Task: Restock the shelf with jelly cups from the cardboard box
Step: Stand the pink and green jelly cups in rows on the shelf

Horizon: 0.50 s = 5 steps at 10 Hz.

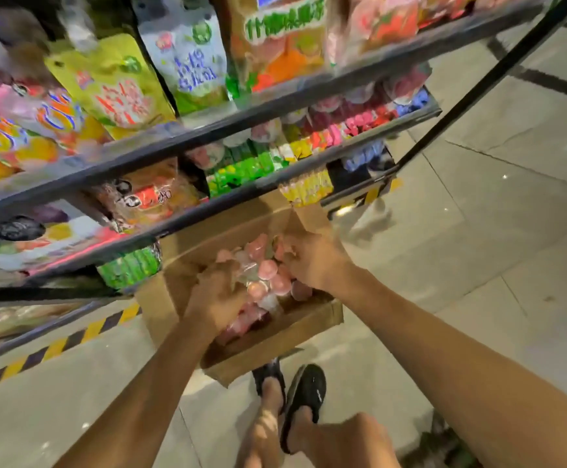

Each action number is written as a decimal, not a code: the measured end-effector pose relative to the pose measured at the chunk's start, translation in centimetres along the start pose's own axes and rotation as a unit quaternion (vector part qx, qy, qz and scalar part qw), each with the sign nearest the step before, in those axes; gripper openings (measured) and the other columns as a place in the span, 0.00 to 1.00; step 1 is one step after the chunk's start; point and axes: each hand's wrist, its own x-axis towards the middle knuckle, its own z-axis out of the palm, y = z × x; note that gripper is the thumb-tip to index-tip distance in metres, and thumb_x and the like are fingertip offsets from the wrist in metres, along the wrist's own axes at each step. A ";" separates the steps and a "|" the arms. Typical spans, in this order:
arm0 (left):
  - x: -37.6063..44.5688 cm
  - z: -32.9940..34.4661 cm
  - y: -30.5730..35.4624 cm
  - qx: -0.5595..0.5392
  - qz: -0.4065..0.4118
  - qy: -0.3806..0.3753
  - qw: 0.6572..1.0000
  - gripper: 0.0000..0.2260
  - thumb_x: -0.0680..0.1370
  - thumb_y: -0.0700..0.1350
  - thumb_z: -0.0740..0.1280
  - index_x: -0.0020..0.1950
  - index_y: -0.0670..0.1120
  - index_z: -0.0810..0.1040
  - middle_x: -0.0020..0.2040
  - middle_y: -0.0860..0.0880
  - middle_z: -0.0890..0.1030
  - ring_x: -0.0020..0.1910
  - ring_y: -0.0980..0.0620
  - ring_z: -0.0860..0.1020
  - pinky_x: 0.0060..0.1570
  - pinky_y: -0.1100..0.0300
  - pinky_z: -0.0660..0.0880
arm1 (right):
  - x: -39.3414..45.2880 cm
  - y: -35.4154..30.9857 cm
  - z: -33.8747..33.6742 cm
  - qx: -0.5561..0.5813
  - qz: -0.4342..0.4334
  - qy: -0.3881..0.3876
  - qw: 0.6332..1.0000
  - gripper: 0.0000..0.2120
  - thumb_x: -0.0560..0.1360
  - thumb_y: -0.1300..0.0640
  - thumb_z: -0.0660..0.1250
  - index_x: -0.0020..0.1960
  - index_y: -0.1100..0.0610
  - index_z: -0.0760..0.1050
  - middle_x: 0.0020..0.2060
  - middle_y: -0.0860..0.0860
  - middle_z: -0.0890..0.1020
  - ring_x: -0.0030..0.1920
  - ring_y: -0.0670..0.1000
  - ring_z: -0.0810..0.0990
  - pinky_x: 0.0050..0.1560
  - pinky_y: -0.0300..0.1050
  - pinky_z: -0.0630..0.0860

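Pale floor tiles [478, 231] ran beside a dark metal shelf unit [208, 130] whose base carried a strip of yellow-and-black hazard tape [72, 339]. Four shelf tiers were in view, each crowded with bright snack bags, though motion blur made an item count impossible. One open cardboard box [275, 336] sat on the floor against the unit's foot, its far flap raised toward the lowest shelf edge.

Inside the box lay the jelly cups [268, 268], pinkish lids up, heaped toward its far side. Roughly eight to ten lids showed; more were hidden under the hands and in the wrapping.

Both hands were down in the box. The left hand [216, 295] was curled over cups near the box's left edge and looked to be gathering them, though blur hid exactly what its fingers held. The right hand [312, 261] was curled at the far right corner, fingertips among the cups; whether it had one pinched could not be told.

This appeared to be the pick-up step. Next, each hand would need a firm hold on several cups, a lift clear of the flaps, and a carry to a shelf gap.
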 end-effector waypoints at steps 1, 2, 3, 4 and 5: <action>3.1 4.0 -2.9 0.009 -0.011 -0.012 1.000 0.10 0.78 0.45 0.64 0.58 0.46 0.76 0.51 0.46 0.81 0.48 0.46 0.78 0.44 0.56 0.72 | 2.8 2.8 3.4 0.023 0.024 -0.007 0.999 0.16 0.79 0.55 0.61 0.65 0.55 0.74 0.57 0.55 0.79 0.57 0.57 0.78 0.54 0.43 0.71; 6.2 8.4 -5.2 0.019 -0.025 -0.031 0.999 0.12 0.78 0.41 0.64 0.61 0.47 0.75 0.48 0.51 0.78 0.48 0.49 0.78 0.46 0.55 0.74 | 6.1 6.0 8.1 0.030 0.067 -0.034 0.997 0.18 0.76 0.55 0.63 0.65 0.58 0.72 0.47 0.53 0.80 0.49 0.55 0.80 0.51 0.45 0.76; 8.6 13.7 -7.2 0.008 -0.064 -0.051 0.997 0.07 0.78 0.42 0.64 0.56 0.46 0.76 0.48 0.49 0.79 0.49 0.45 0.79 0.49 0.52 0.76 | 8.7 9.2 12.9 0.061 0.073 -0.066 0.993 0.15 0.76 0.55 0.63 0.61 0.58 0.76 0.52 0.54 0.82 0.54 0.56 0.80 0.53 0.46 0.77; 11.3 18.4 -9.1 -0.058 -0.121 -0.060 0.989 0.12 0.79 0.45 0.65 0.57 0.38 0.77 0.53 0.39 0.81 0.51 0.39 0.79 0.53 0.48 0.75 | 11.1 12.2 16.9 0.099 0.102 -0.088 0.986 0.13 0.77 0.53 0.64 0.59 0.57 0.77 0.52 0.55 0.81 0.53 0.57 0.80 0.52 0.49 0.77; 14.5 21.8 -11.1 -0.074 -0.175 -0.035 0.981 0.18 0.81 0.47 0.61 0.66 0.37 0.72 0.64 0.38 0.76 0.62 0.39 0.74 0.62 0.48 0.67 | 14.1 15.0 20.6 0.123 0.120 -0.093 0.981 0.12 0.77 0.54 0.65 0.58 0.57 0.77 0.49 0.53 0.81 0.48 0.54 0.81 0.43 0.41 0.76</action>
